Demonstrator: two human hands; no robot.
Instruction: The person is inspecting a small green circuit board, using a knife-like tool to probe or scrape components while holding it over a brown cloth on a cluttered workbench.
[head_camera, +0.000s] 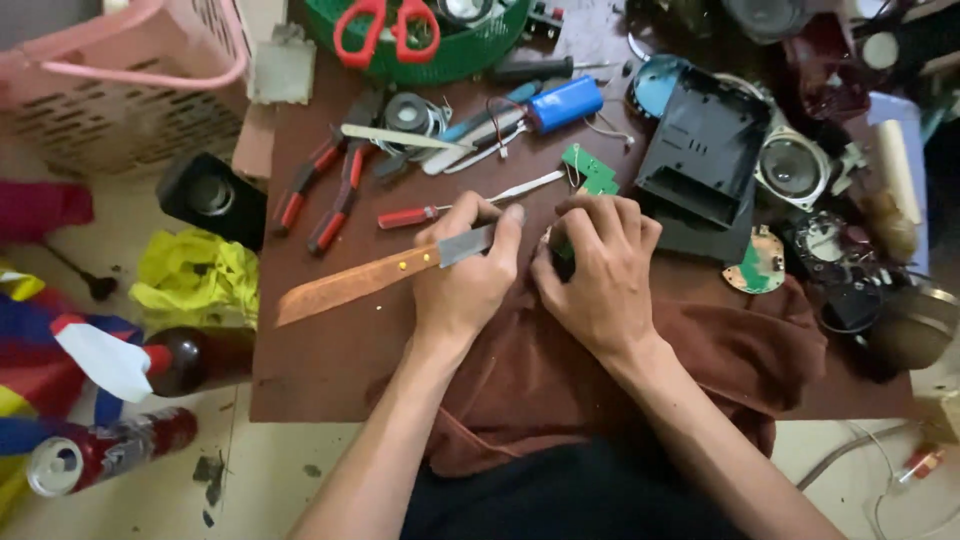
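My left hand (463, 278) grips a knife (370, 276) by its metal blade, the brown wooden handle sticking out to the left over the table. My right hand (598, 268) is closed over a small green object, mostly hidden under the fingers, right beside the blade tip. Both hands rest on a brown cloth (740, 350) spread over the front of the brown table (320, 360). A green circuit board (590, 170) with thin wires lies just beyond my right hand.
Red-handled pliers (325, 195), a red screwdriver (430, 213), a blue battery cell (565, 103), a black plastic casing (705, 160), speaker parts (795, 165) and a green basket holding red scissors (385, 28) crowd the table. A pink basket (120, 90), bottle and can (100, 455) sit at left.
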